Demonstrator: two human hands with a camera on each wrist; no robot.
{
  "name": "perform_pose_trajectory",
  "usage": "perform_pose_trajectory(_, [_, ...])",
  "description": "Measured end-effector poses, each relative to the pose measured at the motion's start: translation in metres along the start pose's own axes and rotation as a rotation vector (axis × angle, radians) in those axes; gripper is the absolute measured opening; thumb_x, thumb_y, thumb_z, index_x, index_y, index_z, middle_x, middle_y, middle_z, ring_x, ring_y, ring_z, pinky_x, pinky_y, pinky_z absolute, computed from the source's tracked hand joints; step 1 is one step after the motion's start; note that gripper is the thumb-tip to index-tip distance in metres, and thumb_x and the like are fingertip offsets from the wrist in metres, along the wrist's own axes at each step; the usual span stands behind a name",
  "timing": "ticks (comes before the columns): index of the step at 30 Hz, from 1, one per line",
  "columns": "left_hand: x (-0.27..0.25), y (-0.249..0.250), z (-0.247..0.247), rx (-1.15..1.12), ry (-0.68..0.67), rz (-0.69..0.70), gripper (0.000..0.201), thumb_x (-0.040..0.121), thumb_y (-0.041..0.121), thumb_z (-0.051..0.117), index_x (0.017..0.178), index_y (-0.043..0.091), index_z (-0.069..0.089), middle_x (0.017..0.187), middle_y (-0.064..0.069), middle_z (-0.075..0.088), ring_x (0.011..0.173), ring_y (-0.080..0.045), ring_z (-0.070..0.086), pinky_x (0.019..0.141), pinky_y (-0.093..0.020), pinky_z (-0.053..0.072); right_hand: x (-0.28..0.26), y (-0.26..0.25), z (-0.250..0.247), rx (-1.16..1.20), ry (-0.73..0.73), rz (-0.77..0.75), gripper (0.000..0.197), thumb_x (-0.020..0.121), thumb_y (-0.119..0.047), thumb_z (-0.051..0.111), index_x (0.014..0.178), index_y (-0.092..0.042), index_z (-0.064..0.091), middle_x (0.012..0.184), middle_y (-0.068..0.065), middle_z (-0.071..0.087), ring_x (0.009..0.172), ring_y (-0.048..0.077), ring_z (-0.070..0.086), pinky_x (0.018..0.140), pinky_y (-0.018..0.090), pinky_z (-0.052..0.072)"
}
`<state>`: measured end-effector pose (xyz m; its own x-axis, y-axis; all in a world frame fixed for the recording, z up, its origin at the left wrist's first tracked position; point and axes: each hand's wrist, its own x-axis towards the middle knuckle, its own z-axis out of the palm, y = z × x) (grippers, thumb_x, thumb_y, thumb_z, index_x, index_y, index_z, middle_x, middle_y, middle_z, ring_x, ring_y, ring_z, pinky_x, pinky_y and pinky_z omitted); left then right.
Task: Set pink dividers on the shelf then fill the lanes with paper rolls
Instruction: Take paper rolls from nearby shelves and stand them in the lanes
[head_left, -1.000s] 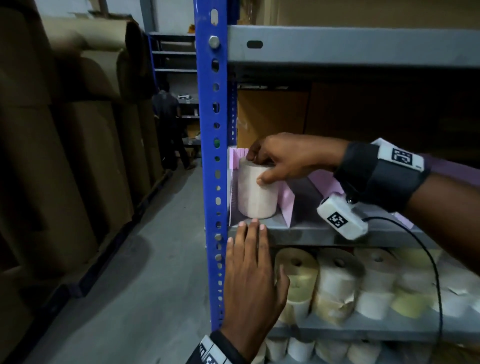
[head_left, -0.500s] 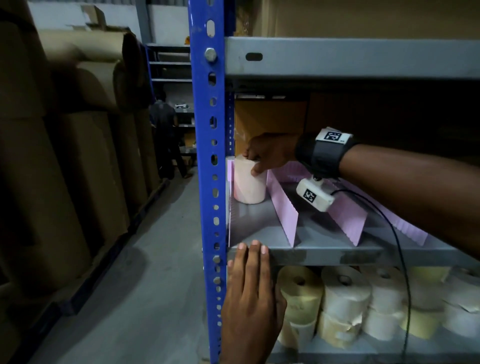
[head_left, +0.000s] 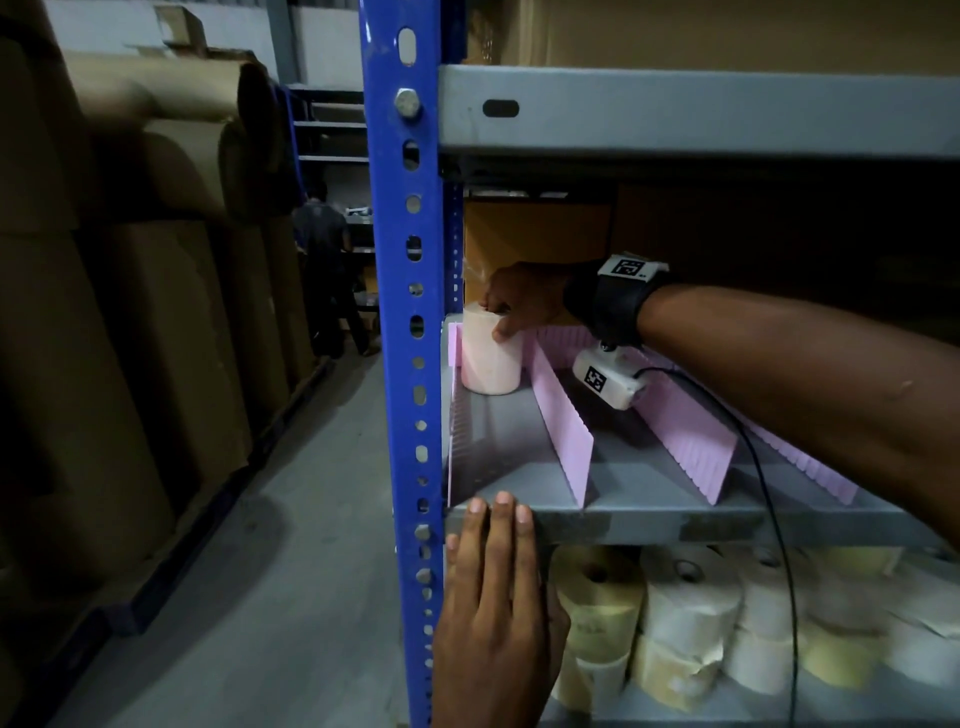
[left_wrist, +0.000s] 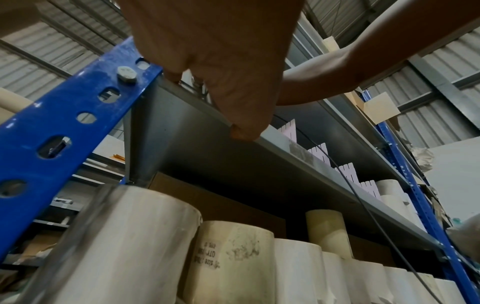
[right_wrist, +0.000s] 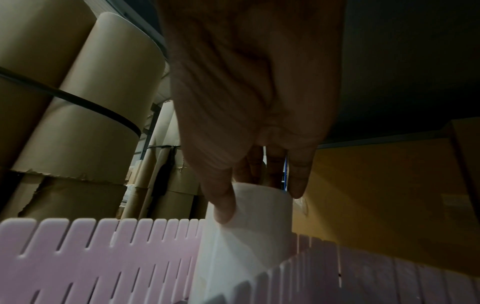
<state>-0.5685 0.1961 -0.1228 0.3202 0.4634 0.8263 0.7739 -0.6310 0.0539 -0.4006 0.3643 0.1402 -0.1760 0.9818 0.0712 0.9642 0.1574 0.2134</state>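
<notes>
Head view: right hand (head_left: 522, 304) fingers (right_wrist: 223, 207) pinch paper roll (head_left: 491, 356) upright, leftmost lane's back; left hand (head_left: 493, 597) flat on shelf (head_left: 675, 525) edge. Seat roll flush before releasing.

Right hand (right_wrist: 249, 86) in a grip on white paper roll (right_wrist: 246, 236), slotted pink dividers (right_wrist: 103, 257) around it, brown rolls (right_wrist: 85, 115) behind

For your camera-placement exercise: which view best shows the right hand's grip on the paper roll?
The right wrist view: thumb and fingers pinch the roll's top rim, close up. The head view shows the right hand on it, small and distant. The left wrist view shows no roll being held.
</notes>
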Motion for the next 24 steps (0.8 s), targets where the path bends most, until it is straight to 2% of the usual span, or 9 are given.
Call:
perform_pose_trajectory(5, [-0.001, 0.001, 0.002, -0.004, -0.025, -0.002, 0.069, 0.072, 0.022, 0.081, 0.134, -0.001, 0.063, 0.146, -0.019, 0.057, 0.14, -0.039, 0.049, 0.103, -0.054, 0.048, 0.004, 0.002, 0.002, 0.023, 0.011, 0.011, 0.037, 0.091, -0.028, 0.067, 0.112, 0.002, 0.066, 0.107, 0.018, 0.068, 0.099, 0.032, 0.063, 0.093, 0.046, 0.05])
perform_pose_trajectory(11, [0.003, 0.001, -0.004, -0.015, -0.066, -0.007, 0.068, 0.071, 0.022, 0.083, 0.132, -0.001, 0.066, 0.143, -0.02, 0.059, 0.133, -0.042, 0.055, 0.099, -0.054, 0.053, 0.006, 0.002, 0.002, 0.007, 0.022, 0.023, 0.041, 0.093, -0.03, 0.064, 0.119, 0.001, 0.064, 0.113, 0.017, 0.067, 0.103, 0.031, 0.062, 0.096, 0.044, 0.049])
perform_pose_trajectory(16, [0.009, 0.002, -0.012, -0.01, -0.092, 0.002, 0.069, 0.064, 0.02, 0.089, 0.125, -0.004, 0.069, 0.136, -0.023, 0.063, 0.126, -0.045, 0.06, 0.086, -0.057, 0.059, 0.002, 0.0, 0.002, -0.045, 0.015, 0.033, 0.041, 0.095, -0.034, 0.061, 0.117, 0.0, 0.065, 0.111, 0.016, 0.068, 0.1, 0.029, 0.063, 0.092, 0.04, 0.05])
perform_pose_trajectory(18, [0.011, 0.002, -0.015, -0.011, -0.097, 0.013, 0.068, 0.064, 0.019, 0.089, 0.124, -0.006, 0.069, 0.134, -0.025, 0.063, 0.125, -0.047, 0.06, 0.086, -0.057, 0.059, -0.002, 0.001, 0.0, -0.024, 0.029, 0.046, 0.042, 0.095, -0.036, 0.06, 0.122, -0.005, 0.065, 0.119, 0.013, 0.066, 0.106, 0.027, 0.062, 0.095, 0.038, 0.049])
perform_pose_trajectory(20, [0.012, 0.003, -0.019, -0.012, -0.134, 0.013, 0.068, 0.066, 0.019, 0.088, 0.126, -0.006, 0.068, 0.135, -0.025, 0.063, 0.126, -0.047, 0.06, 0.088, -0.057, 0.059, -0.008, 0.001, -0.004, 0.014, 0.059, 0.053, 0.041, 0.096, -0.038, 0.059, 0.127, -0.011, 0.063, 0.13, 0.009, 0.061, 0.117, 0.026, 0.057, 0.103, 0.039, 0.044])
perform_pose_trajectory(22, [0.013, 0.003, -0.022, -0.01, -0.179, 0.013, 0.069, 0.068, 0.02, 0.087, 0.128, -0.007, 0.066, 0.136, -0.027, 0.062, 0.127, -0.047, 0.059, 0.09, -0.057, 0.058, -0.016, 0.0, -0.012, 0.024, 0.082, 0.059, 0.038, 0.096, -0.04, 0.058, 0.122, -0.014, 0.066, 0.13, 0.005, 0.061, 0.119, 0.024, 0.055, 0.105, 0.038, 0.041])
perform_pose_trajectory(24, [0.013, 0.002, -0.025, -0.032, -0.204, 0.015, 0.07, 0.069, 0.02, 0.086, 0.13, -0.009, 0.064, 0.137, -0.028, 0.061, 0.128, -0.048, 0.058, 0.092, -0.058, 0.057, -0.028, -0.001, -0.021, 0.058, 0.101, 0.07, 0.024, 0.095, -0.04, 0.059, 0.103, -0.019, 0.069, 0.11, -0.001, 0.064, 0.108, 0.021, 0.056, 0.099, 0.034, 0.043])
